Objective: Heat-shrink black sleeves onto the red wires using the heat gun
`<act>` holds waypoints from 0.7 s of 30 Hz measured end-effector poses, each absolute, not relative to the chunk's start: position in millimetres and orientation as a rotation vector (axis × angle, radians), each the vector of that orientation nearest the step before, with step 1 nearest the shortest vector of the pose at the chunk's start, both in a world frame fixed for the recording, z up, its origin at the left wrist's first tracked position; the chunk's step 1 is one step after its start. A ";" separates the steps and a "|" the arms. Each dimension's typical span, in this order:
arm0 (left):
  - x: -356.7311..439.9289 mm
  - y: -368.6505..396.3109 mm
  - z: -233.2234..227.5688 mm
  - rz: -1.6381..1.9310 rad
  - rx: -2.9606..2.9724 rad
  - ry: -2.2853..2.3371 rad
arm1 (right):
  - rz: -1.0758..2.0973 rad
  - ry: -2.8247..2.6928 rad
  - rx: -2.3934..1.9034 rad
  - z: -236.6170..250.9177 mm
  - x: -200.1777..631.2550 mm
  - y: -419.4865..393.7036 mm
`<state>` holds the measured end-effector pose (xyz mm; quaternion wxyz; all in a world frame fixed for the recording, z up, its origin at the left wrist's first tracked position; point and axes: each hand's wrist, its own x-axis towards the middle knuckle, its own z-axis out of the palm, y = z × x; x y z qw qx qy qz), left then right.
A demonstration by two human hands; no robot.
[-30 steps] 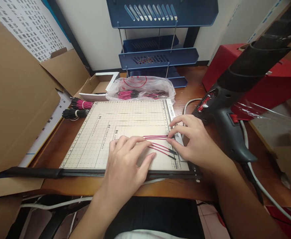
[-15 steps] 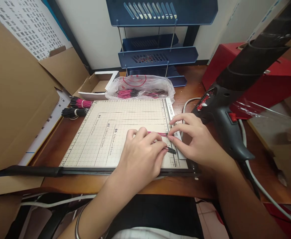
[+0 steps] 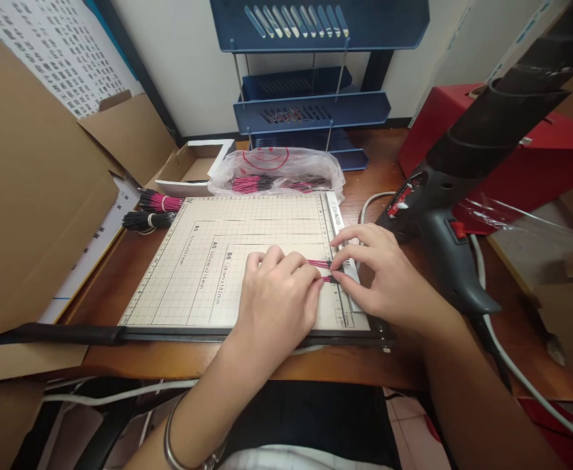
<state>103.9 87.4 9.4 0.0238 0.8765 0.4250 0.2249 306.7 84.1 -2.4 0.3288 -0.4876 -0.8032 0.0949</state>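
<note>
Over a paper trimmer with a printed grid, my left hand curls its fingers round thin red-and-black wires. Their black ends point right, towards the metal ruler strip. More such wires lie just beyond, running out from under my left fingers to the strip. My right hand rests at the strip, its thumb and index fingertip close together on the black wire ends. The other right fingers are bent and spread. My left palm hides the wires' far ends.
A black trimmer handle lies along the front edge. Wire bundles sit left of the board. Behind are a plastic bag of wires, an open box and blue tray shelves. A black heat gun stands at right.
My left hand has moved slightly away from me, bringing its wires up beside the others at the strip. My right hand has hardly moved.
</note>
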 end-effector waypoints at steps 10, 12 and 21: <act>95.7 67.0 2.7 0.862 2.731 1.321 | 0.243 -2.066 -1.344 -4.4 306.9 82.9; 96.0 58.0 0.4 0.837 2.744 1.314 | 0.254 -2.066 -1.365 -5.7 306.2 83.6; 106.8 36.8 -12.3 0.662 2.799 1.299 | 0.208 -2.068 -1.403 -12.1 304.2 85.6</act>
